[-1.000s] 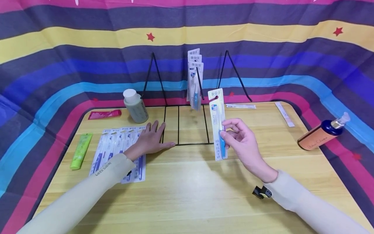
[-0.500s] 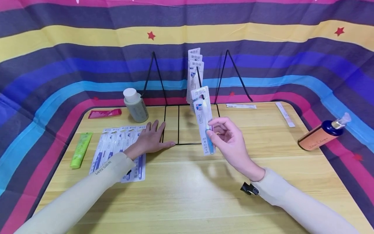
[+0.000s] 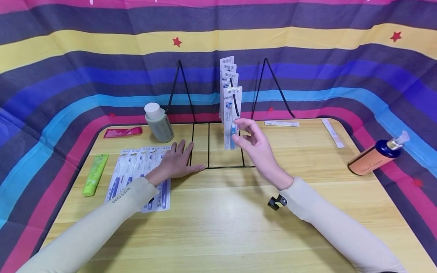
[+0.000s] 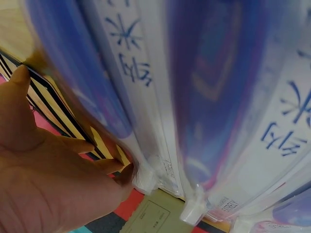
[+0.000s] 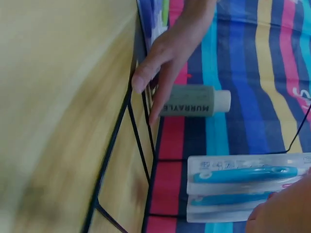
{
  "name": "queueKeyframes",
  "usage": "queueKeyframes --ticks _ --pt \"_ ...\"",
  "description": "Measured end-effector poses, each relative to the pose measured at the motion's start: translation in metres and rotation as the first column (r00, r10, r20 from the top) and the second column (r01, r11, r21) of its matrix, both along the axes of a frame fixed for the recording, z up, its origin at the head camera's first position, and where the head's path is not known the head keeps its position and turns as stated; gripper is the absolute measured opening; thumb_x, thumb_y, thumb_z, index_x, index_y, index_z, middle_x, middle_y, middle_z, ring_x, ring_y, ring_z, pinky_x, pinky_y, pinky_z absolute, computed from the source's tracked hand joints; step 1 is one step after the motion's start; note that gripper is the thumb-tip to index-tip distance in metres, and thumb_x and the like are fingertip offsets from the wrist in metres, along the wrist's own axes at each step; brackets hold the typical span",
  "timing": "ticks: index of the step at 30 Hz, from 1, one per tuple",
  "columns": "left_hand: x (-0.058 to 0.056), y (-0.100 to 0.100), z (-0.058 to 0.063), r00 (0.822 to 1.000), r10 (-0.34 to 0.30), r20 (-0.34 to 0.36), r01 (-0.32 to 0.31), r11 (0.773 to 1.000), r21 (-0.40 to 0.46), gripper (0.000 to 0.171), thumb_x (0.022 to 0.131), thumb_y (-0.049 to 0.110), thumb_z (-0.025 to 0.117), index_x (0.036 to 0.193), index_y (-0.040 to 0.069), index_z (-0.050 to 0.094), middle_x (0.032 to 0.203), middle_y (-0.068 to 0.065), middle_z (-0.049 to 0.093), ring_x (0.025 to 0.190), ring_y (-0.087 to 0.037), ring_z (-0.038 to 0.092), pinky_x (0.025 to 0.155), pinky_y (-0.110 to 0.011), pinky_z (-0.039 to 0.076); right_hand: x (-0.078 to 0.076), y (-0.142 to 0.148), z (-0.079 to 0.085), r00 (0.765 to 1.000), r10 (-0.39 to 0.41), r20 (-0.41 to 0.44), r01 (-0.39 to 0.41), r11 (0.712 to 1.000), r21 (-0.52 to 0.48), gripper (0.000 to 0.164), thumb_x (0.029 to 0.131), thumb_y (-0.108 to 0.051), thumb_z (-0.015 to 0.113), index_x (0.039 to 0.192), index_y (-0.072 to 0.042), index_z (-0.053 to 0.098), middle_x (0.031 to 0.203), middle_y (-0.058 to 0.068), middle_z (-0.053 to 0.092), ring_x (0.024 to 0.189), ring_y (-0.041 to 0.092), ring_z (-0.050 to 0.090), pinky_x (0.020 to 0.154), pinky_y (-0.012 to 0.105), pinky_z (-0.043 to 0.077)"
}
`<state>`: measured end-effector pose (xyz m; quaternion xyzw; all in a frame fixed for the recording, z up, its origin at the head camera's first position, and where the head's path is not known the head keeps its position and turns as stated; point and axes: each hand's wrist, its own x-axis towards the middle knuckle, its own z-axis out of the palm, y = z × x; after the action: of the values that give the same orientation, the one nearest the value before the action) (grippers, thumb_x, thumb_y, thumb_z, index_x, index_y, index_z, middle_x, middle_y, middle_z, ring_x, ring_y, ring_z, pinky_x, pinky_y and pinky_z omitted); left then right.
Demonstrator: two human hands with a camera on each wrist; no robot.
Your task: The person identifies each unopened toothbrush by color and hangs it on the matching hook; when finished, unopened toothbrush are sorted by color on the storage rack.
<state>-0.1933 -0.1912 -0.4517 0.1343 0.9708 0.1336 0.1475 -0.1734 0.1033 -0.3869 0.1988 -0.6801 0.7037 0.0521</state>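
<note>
My right hand (image 3: 257, 148) has its thumb and index fingertips at the lower right edge of a carded toothbrush (image 3: 228, 125) with a blue handle. This front card hangs upright on a black wire hook (image 3: 236, 106), the hook's tip sticking out before it. Several more carded toothbrushes (image 3: 226, 60) hang behind. In the right wrist view part of the right hand (image 5: 284, 208) overlaps the cards (image 5: 243, 162). My left hand (image 3: 174, 163) lies spread, its thumb on the black wire base (image 3: 225, 167) and its wrist over a row of purple-handled carded toothbrushes (image 3: 124, 170).
A grey-green bottle (image 3: 160, 127) stands by the rack's left leg (image 3: 173, 87). A red tube (image 3: 123, 132) and a green tube (image 3: 95, 174) lie at left. At right are two thin white packets (image 3: 281, 123) and an orange pump bottle (image 3: 372, 159). A striped cloth (image 3: 307, 76) surrounds the table.
The right hand has carried the blue toothbrush card left and away from me onto the hook. It has slid back along the hook and now hangs straight. The left hand has not moved.
</note>
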Motion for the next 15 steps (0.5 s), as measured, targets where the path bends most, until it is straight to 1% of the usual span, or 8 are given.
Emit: queueKeyframes --ticks 5,7,9,13,15 --pt "0.001 0.0 0.002 1.0 0.002 0.008 -0.002 1.0 0.005 0.111 0.099 0.076 0.06 0.175 0.006 0.019 0.178 -0.03 0.01 0.159 -0.061 0.008 0.124 -0.076 0.014 -0.014 -0.004 -0.003 1.0 -0.004 -0.011 0.005 1.0 0.016 0.047 0.101 -0.014 0.074 0.144 -0.006 0.057 0.15 0.005 0.058 0.138 0.023 0.054 0.115 0.052 0.04" --pt "0.002 0.0 0.002 1.0 0.007 0.011 -0.007 1.0 0.006 0.11 0.099 0.075 0.061 0.175 0.006 0.019 0.178 -0.03 0.009 0.159 -0.061 0.007 0.124 -0.076 0.014 -0.02 -0.003 -0.005 1.0 0.001 -0.01 -0.001 1.0 0.02 0.049 0.1 -0.014 0.075 0.144 -0.005 0.056 0.151 0.004 0.058 0.139 0.022 0.053 0.115 0.052 0.04" --pt "0.002 0.0 0.002 1.0 0.01 0.014 -0.01 1.0 0.007 0.111 0.099 0.075 0.061 0.175 0.006 0.019 0.178 -0.029 0.009 0.159 -0.061 0.007 0.124 -0.077 0.015 -0.025 0.0 -0.008 1.0 0.005 -0.002 -0.005 1.0 0.031 0.049 0.1 -0.014 0.075 0.144 -0.004 0.055 0.15 0.004 0.058 0.139 0.023 0.053 0.114 0.049 0.04" --pt "0.002 0.0 0.002 1.0 0.006 0.015 -0.007 1.0 0.01 0.111 0.099 0.076 0.06 0.174 0.006 0.02 0.178 -0.03 0.009 0.159 -0.061 0.007 0.123 -0.076 0.016 -0.035 0.012 -0.019 0.999 0.022 0.026 -0.024 0.998 0.063 0.045 0.103 -0.009 0.073 0.143 0.0 0.054 0.148 0.009 0.059 0.142 0.037 0.05 0.112 0.046 0.043" --pt "0.002 0.0 0.003 1.0 0.008 0.016 -0.008 1.0 0.013 0.111 0.099 0.076 0.061 0.174 0.005 0.02 0.178 -0.03 0.01 0.159 -0.061 0.007 0.124 -0.076 0.015 -0.04 0.022 -0.026 0.998 0.035 0.044 -0.04 0.993 0.11 0.044 0.104 -0.007 0.072 0.143 0.002 0.053 0.149 0.013 0.058 0.143 0.042 0.048 0.113 0.047 0.044"
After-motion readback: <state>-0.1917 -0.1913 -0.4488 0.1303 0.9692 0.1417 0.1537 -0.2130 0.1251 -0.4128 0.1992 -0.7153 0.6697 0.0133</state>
